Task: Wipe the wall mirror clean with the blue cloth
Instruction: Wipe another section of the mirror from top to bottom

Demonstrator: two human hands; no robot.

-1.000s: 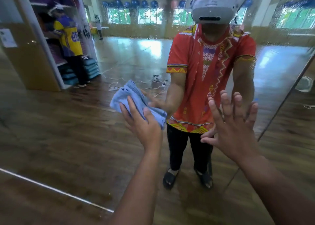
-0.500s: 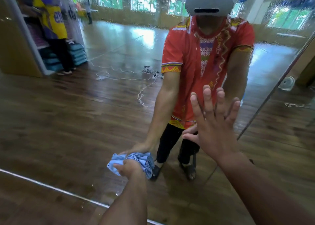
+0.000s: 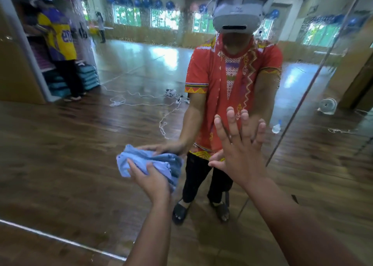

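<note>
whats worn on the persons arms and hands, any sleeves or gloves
Both forearms are bare; no gloves, watch or rings show on the left hand or right hand. The wall mirror reflects a short-sleeved red shirt with yellow patterned cuffs.

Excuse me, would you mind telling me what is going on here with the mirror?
A person is cleaning the mirror. The left hand holds a bunched blue cloth against the glass, low down. The right hand lies flat on the mirror beside it, fingers spread. Droplets speckle the upper part of the glass, so the wiping looks unfinished.
</note>
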